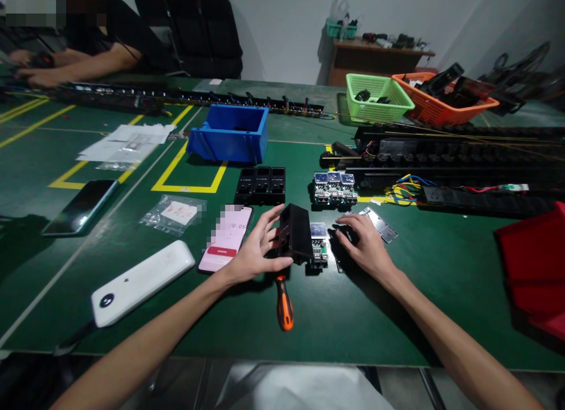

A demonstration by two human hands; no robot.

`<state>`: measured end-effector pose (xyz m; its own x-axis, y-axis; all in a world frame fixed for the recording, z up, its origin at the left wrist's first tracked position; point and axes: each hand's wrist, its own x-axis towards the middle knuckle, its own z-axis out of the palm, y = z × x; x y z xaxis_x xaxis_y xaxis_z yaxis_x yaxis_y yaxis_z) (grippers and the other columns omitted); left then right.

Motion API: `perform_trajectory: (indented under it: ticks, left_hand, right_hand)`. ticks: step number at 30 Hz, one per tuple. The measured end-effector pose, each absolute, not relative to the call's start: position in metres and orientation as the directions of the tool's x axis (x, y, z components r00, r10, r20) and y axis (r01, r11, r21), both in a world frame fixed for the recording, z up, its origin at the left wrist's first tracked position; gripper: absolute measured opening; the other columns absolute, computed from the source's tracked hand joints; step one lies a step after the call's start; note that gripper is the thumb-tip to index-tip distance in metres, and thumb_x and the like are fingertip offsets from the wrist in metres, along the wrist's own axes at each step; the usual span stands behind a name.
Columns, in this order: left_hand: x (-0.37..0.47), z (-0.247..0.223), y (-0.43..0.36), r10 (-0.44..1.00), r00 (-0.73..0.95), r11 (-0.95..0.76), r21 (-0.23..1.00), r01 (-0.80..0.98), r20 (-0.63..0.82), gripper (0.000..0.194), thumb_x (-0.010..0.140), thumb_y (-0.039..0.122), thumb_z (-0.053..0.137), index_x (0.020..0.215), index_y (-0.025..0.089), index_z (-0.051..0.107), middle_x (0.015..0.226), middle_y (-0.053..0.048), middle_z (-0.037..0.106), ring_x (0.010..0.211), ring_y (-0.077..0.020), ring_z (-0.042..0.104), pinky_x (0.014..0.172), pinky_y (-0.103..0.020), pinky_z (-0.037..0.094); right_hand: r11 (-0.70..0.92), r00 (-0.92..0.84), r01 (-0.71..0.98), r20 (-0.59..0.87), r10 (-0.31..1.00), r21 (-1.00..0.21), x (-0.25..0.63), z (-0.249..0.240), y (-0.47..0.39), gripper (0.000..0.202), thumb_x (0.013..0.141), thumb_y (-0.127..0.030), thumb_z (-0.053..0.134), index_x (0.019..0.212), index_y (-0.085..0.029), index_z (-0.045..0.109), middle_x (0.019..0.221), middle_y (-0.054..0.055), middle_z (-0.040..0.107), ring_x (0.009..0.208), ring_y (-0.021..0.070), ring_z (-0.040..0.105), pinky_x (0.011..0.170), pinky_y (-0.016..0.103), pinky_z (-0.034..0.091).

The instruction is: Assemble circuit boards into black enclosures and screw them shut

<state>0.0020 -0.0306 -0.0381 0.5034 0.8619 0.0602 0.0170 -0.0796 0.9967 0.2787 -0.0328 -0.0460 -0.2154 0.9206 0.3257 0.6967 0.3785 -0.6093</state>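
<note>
My left hand (pixel 258 248) grips a black plastic housing (pixel 295 233), tilted up off the table, with the thumb and fingers around its left side. Beside the housing is a small green circuit board (pixel 318 245) with a display on top, partly hidden by it. My right hand (pixel 364 245) hovers low over a dark flat piece (pixel 339 251), thumb and forefinger apart; shadow hides whether they touch it. A clear rectangular plate (pixel 382 225) lies behind that hand. An orange-and-black screwdriver (pixel 285 304) lies below the housing, its tip hidden.
Black housings (pixel 260 185) and circuit boards (pixel 334 189) sit farther back. Around them are a blue bin (pixel 229 136), a phone (pixel 225 239), a white device (pixel 143 283), wired black rails (pixel 468 198), green (pixel 379 107) and orange baskets (pixel 472 110). Another person (pixel 119 51) works at far left.
</note>
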Motion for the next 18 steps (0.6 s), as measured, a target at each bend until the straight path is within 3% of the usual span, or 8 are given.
perform_trajectory:
  ticks: [3,6,8,11,14,16,18]
  left_hand:
    - [0.003,-0.037,-0.036,0.875,0.475,-0.157,0.982,0.102,0.090,0.103,0.067,0.045,0.078,0.149,0.031,0.016,0.155,-0.012,0.027,0.137,-0.0311,0.039,0.107,-0.047,0.044]
    - [0.007,-0.033,-0.046,0.868,0.482,-0.252,0.943,0.219,0.120,0.109,0.062,0.039,0.083,0.149,0.029,0.018,0.152,-0.012,0.033,0.140,-0.0324,0.034,0.111,-0.047,0.039]
    - [0.010,-0.030,-0.053,0.849,0.510,-0.314,0.908,0.276,0.139,0.112,0.060,0.038,0.084,0.150,0.028,0.019,0.150,-0.012,0.034,0.137,-0.0324,0.037,0.110,-0.047,0.040]
    - [0.013,-0.024,-0.055,0.818,0.547,-0.401,0.858,0.322,0.177,0.112,0.061,0.045,0.083,0.150,0.028,0.018,0.150,-0.013,0.033,0.136,-0.0306,0.038,0.110,-0.045,0.040]
    - [0.002,-0.016,-0.042,0.765,0.599,-0.551,0.722,0.419,0.236,0.111,0.061,0.060,0.078,0.150,0.027,0.019,0.157,-0.011,0.025,0.142,-0.0332,0.028,0.117,-0.048,0.029]
    - [-0.016,-0.012,-0.028,0.842,0.458,-0.533,0.571,0.624,0.285,0.092,0.079,0.059,0.062,0.151,0.026,0.015,0.159,-0.011,0.019,0.144,-0.0334,0.023,0.117,-0.053,0.023]
    - [-0.038,-0.012,-0.013,0.932,0.236,-0.334,0.400,0.854,0.274,0.091,0.082,0.056,0.058,0.151,0.018,0.013,0.159,-0.016,0.018,0.145,-0.0370,0.021,0.116,-0.055,0.023]
  right_hand:
    - [0.488,-0.280,0.575,0.403,0.871,-0.656,0.269,-0.033,-0.043,0.042,0.086,-0.032,0.063,0.127,-0.026,0.055,0.127,0.010,0.058,0.121,0.0295,0.051,0.101,0.050,0.042]
    - [0.568,-0.463,0.471,0.359,0.810,-0.675,0.257,-0.023,-0.055,0.099,0.066,-0.046,0.081,0.148,-0.026,0.028,0.152,0.012,0.035,0.138,0.0337,0.036,0.112,0.052,0.033]
    - [0.594,-0.522,0.461,0.340,0.782,-0.659,0.251,-0.023,-0.060,0.114,0.062,-0.048,0.083,0.152,-0.025,0.016,0.156,0.013,0.027,0.141,0.0346,0.031,0.114,0.053,0.029]
    - [0.611,-0.549,0.455,0.336,0.765,-0.648,0.245,-0.027,-0.064,0.113,0.062,-0.040,0.081,0.152,-0.025,0.014,0.151,0.014,0.032,0.139,0.0347,0.033,0.113,0.054,0.031]
    - [0.589,-0.505,0.457,0.351,0.789,-0.667,0.243,-0.031,-0.065,0.109,0.060,-0.035,0.079,0.150,-0.025,0.019,0.147,0.014,0.034,0.137,0.0349,0.035,0.112,0.053,0.033]
    - [0.569,-0.468,0.458,0.358,0.808,-0.683,0.243,-0.031,-0.065,0.106,0.060,-0.034,0.079,0.149,-0.026,0.021,0.145,0.014,0.034,0.136,0.0346,0.035,0.112,0.053,0.033]
    - [0.562,-0.446,0.459,0.368,0.816,-0.689,0.243,-0.032,-0.064,0.105,0.060,-0.033,0.079,0.148,-0.026,0.021,0.145,0.014,0.035,0.136,0.0344,0.035,0.113,0.053,0.032]
